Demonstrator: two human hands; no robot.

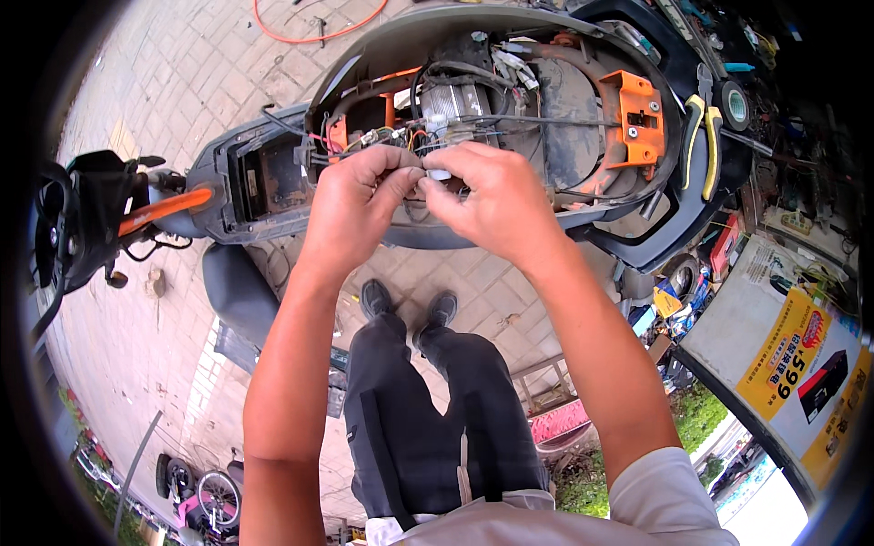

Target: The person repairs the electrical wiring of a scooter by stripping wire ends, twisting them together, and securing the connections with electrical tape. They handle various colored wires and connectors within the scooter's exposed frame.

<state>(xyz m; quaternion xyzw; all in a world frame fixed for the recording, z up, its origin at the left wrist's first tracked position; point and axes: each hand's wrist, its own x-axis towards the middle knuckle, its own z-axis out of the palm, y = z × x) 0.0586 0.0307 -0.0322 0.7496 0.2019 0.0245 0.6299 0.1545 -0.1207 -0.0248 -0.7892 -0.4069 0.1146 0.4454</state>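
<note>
Over the open body of a scooter, both my hands meet with their fingertips almost touching. My right hand pinches a small white piece that looks like a plastic wire connector. The thumb and forefinger of my left hand are pressed together right beside it; what they hold is hidden. Behind the fingers runs a bundle of thin coloured wires. A finned metal unit sits just beyond, with more white connectors farther back.
An orange bracket is at the scooter's right end. Yellow-and-black pliers and a tape roll lie on its tail. The removed seat rests on the paving at left. At right stand a cluttered bench and a box.
</note>
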